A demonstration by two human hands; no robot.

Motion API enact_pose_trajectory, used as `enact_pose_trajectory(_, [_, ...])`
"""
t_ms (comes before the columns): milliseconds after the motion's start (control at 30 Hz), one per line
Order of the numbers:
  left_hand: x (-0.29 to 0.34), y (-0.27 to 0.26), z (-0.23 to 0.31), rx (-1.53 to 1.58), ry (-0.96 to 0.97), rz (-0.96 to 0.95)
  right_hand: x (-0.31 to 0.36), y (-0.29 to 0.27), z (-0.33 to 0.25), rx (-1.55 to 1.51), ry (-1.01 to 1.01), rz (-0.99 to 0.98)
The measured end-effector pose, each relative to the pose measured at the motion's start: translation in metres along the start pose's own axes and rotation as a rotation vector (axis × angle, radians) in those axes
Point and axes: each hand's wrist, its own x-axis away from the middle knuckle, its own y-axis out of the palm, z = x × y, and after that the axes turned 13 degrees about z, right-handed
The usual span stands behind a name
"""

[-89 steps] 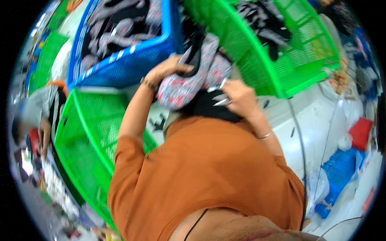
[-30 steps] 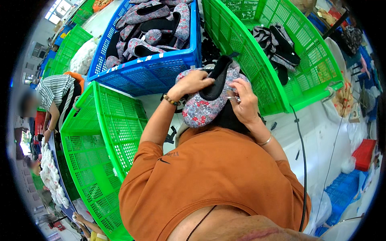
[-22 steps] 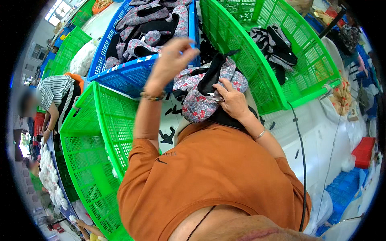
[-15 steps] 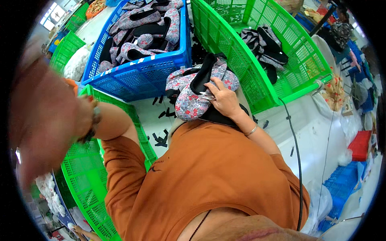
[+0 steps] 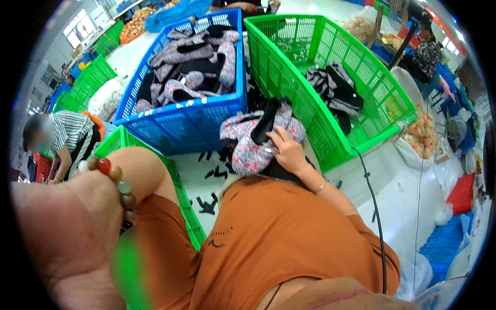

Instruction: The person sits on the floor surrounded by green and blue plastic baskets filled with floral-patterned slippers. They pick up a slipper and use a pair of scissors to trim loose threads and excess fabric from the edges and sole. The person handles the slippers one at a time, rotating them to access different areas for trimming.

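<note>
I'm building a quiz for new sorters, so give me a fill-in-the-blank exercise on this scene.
1. The right hand rests on a floral fabric slipper with a ____ insole.
2. The crate full of floral slippers is ____ in colour.
3. The raised left hand, close to the camera, wears a ____ bracelet at the wrist.
4. The green plastic crate beside the right hand holds a few dark ____ slippers.

Missing words: black; blue; beaded; striped
</note>
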Motion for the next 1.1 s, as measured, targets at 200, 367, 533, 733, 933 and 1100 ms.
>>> enact_pose_trajectory(200, [0.041,0.018,-0.004,-0.011,-0.072,0.153,-0.002,0.001,-0.004,0.045,0.001,-0.014])
enact_pose_trajectory(367, [0.053,0.025,-0.01,-0.018,-0.11,0.205,-0.006,-0.004,-0.011,-0.003,0.004,-0.023])
enact_pose_trajectory(533, [0.068,0.046,-0.013,0.029,-0.173,0.191,-0.001,-0.006,-0.004,0.128,0.019,-0.008])
enact_pose_trajectory(733, [0.101,0.056,-0.011,0.006,-0.273,0.195,-0.003,-0.001,-0.007,0.072,0.118,-0.12])
enact_pose_trajectory(933, [0.093,0.07,-0.026,0.019,-0.255,0.19,0.009,0.001,0.011,0.11,0.047,-0.033])
enact_pose_trajectory(1100, [0.065,0.059,-0.013,-0.041,-0.228,0.193,-0.003,-0.008,-0.011,0.021,-0.001,0.027])
